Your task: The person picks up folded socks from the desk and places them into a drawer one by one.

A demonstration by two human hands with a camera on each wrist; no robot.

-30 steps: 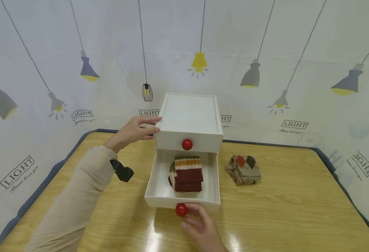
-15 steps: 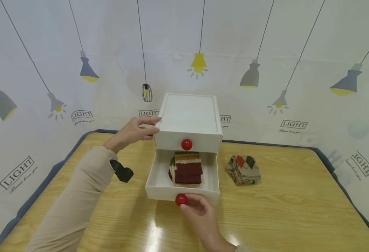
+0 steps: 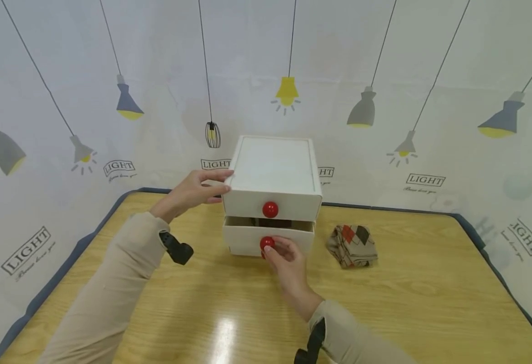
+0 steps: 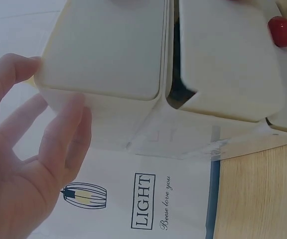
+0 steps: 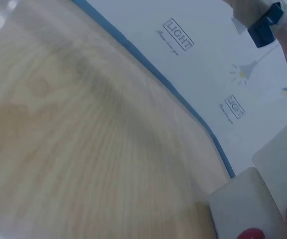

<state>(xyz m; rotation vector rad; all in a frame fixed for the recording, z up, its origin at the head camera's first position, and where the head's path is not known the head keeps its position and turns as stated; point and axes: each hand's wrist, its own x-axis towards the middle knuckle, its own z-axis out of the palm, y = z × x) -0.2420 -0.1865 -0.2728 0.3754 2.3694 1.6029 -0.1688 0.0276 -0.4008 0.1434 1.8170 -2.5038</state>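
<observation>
2 long beige sleeves, bare hands, a dark wrist mount on each arm

The left sleeve (image 3: 111, 293) and right sleeve (image 3: 361, 338) are plain beige cloth, lightly creased, reaching to the wrists. A black angular mount (image 3: 177, 247) juts from the left cuff; a black strap (image 3: 310, 349) wraps the right cuff. Both hands are ungloved and ringless.

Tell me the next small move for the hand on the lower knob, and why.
Probably push the lower drawer the last bit in. A dark gap shows above its front, which stands a little forward of the upper drawer. The right hand holds the red knob; the left hand braces the white box.
</observation>
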